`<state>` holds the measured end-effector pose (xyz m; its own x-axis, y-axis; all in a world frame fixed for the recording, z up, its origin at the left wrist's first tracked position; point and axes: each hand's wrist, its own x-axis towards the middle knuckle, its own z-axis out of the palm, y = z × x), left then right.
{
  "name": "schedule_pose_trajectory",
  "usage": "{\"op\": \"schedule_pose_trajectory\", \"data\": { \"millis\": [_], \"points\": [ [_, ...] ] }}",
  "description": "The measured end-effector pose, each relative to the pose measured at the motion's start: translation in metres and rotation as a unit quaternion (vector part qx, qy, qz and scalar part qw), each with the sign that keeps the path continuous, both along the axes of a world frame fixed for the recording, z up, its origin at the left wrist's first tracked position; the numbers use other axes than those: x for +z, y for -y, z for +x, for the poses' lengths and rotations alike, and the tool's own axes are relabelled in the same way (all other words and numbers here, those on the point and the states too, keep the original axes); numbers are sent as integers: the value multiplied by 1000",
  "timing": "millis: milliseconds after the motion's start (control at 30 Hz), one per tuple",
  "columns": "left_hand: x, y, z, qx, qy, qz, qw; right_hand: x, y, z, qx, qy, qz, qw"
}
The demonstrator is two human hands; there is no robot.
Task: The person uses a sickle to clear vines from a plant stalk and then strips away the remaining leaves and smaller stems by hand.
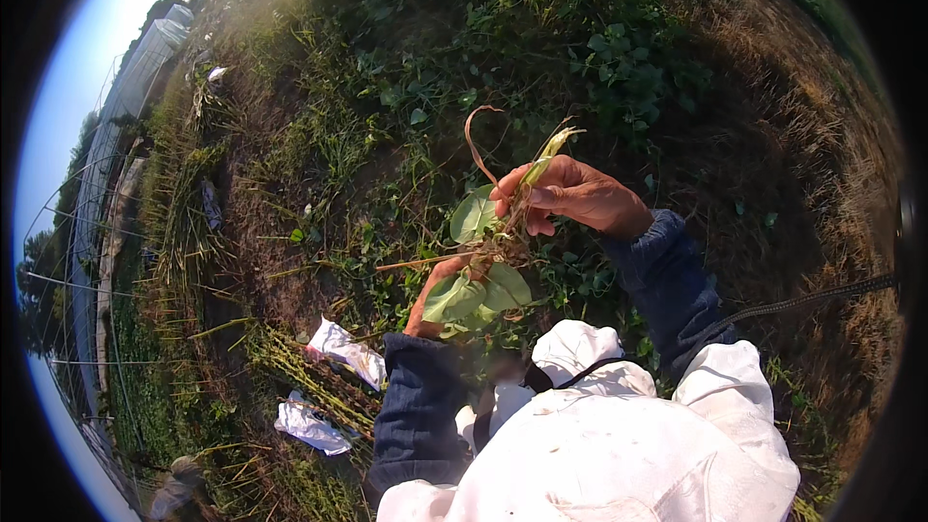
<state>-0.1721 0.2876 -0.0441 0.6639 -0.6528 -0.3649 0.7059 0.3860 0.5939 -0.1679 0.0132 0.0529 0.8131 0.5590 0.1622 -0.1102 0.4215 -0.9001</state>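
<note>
In front of my body, my right hand (590, 195) pinches a yellow-green, partly dried strip of leaf or pod (549, 155) between thumb and fingers. A curled brown dry strand (471, 135) rises beside the fingertips. Lower and to the left, my left hand (437, 292) is closed around a leafy plant stem, its fingers mostly hidden by broad green leaves (456, 298). Another round leaf (474, 217) stands out between the two hands. Withered brown bits (501, 251) hang at the middle of the bunch, and a thin straw-coloured stalk (416, 263) pokes out leftward.
Green vines (619, 68) cover the ground ahead. Cut stalks (319, 377) lie at the left with white wrappings (350, 353) among them. Dry brown grass (822, 135) borders the right, where a dark cord (822, 298) runs to my side. A greenhouse frame (106, 164) stands far left.
</note>
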Motion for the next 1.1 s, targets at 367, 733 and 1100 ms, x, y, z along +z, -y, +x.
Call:
{"op": "schedule_pose_trajectory", "data": {
  "millis": [367, 733, 1100],
  "points": [
    [-37, 7, -6, 113, 13, -37, 993, -40, -68, -9, -330, -159, 146, 919],
    [-22, 34, -13, 180, 34, 25, 983, -41, -97, -33, -488, 314, -298, 758],
    [10, -6, -32, 12, 608, 306, 732, 42, -24, 47, 133, 0, -668, 732]
  ]
}}
